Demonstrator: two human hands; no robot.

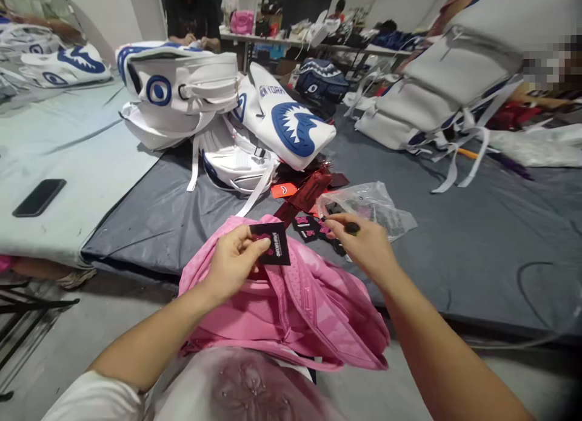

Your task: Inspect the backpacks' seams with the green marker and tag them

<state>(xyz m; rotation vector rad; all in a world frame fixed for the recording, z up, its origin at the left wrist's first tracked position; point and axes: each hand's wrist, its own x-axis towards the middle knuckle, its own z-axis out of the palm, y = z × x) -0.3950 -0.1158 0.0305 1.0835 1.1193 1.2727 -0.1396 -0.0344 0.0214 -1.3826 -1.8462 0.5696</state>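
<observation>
My left hand pinches a black hang tag with white lettering and a pink print. It is held over a pink backpack that lies across my lap against the table edge. Fingers pinched together, my right hand is over several black-and-pink tags on the table. A small dark rounded thing shows at its palm, and a dark tip shows at the fingertips; what it holds I cannot make out. Behind that hand lies a clear plastic bag.
White backpacks with blue shark patterns are piled ahead. Red tags lie below them. Another white backpack stands at the right. A phone rests on the pale cloth at left. A person in black stands across the table.
</observation>
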